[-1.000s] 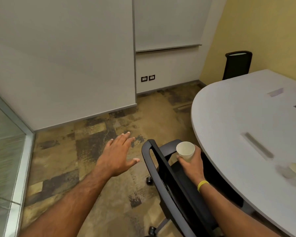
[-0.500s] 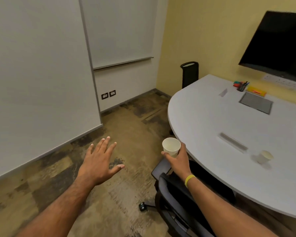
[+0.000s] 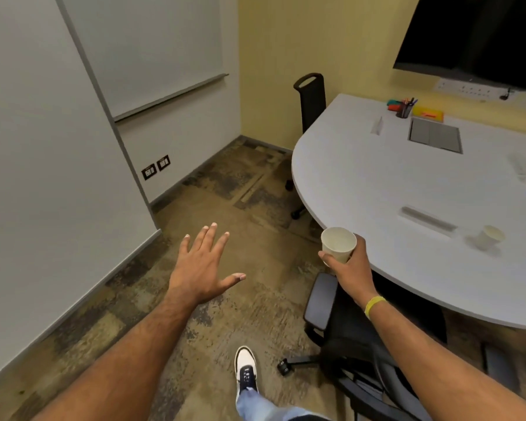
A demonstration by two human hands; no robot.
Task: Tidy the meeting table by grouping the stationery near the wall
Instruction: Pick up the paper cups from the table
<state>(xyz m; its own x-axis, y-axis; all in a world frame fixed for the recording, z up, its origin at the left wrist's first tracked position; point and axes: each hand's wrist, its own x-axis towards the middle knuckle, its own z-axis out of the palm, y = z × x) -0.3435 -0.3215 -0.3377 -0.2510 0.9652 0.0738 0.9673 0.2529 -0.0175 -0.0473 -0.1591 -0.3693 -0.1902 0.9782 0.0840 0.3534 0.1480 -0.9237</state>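
Both hands are up in front of the body. Left hand [image 3: 201, 268] is spread flat, palm down, fingers straight and apart, holding nothing, above the patchy carpet [image 3: 225, 208]. Right hand [image 3: 351, 270], with one yellow wristband [image 3: 374, 305] at the wrist, has fingers and thumb wrapped round one upright paper cup [image 3: 338, 245], just off the near edge of the table [image 3: 346, 177].

Far left, one whiteboard [image 3: 152, 50] hangs on the pale wall, with two dark wall sockets [image 3: 156, 167] below it. Low in the middle, one white and dark shoe [image 3: 246, 369] is on the carpet. Two black office chairs show: the far chair [image 3: 312, 98] stands against the yellow wall [image 3: 286, 56] at the table's end, and the near chair [image 3: 340, 332] sits under the right forearm, partly beneath the table.

The one rounded grey table fills the right side. On it, from the left, lies one small white card [image 3: 377, 126]. Next is the stationery, grouped at the far edge near the yellow wall. It consists of:
- one dark pen holder [image 3: 404, 110] with several pens
- red and green items [image 3: 393, 104] at the holder's left side, too small to count
- one yellow pad [image 3: 428, 113] just right of the holder

Further right are one grey hatch [image 3: 434, 135] set in the top, one long slot [image 3: 427, 221], and a second paper cup [image 3: 488, 238] near the front edge, too blurred to tell whether it stands upright. One dark screen [image 3: 480, 38] hangs on the wall above, with one white socket strip [image 3: 468, 88] beneath it.
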